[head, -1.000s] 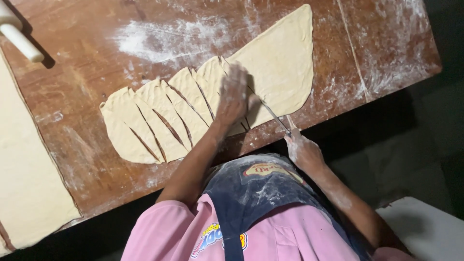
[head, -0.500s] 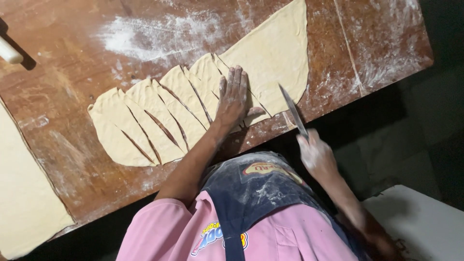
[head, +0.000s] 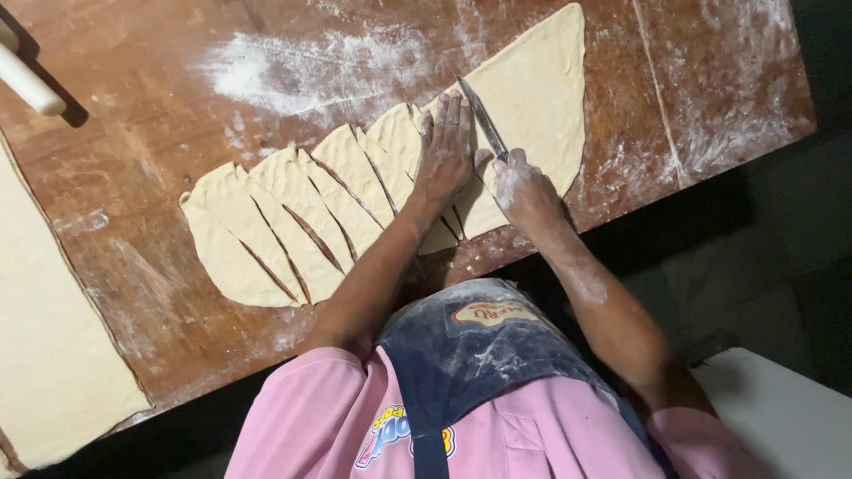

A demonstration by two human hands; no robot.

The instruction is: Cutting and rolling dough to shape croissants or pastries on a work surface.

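The left hand (head: 446, 151) lies flat on the dough sheet (head: 390, 191), palm down, with the fingers straight, close together and pointing to about 12 o'clock. Its arm comes up from the pink sleeve at about 7 o'clock, and the wrist is nearly straight. This hand grips nothing; it just presses on the dough.

The right hand (head: 524, 188) is just beside it, at about 4 o'clock from the left hand. It is curled tight around the handle of a knife (head: 484, 120). The thin blade points to about 11 o'clock and sits on the dough, right next to the left fingertips. The right arm, dusty with flour, comes in from about 5 o'clock.

The dough sheet lies across the middle of the wooden table (head: 142, 133). Its left part is cut into long pointed strips. The part at 1 o'clock is whole.

A white rolling pin (head: 31, 82) lies at the far 10 o'clock corner. Another big dough piece (head: 49, 346) lies at 8 o'clock.
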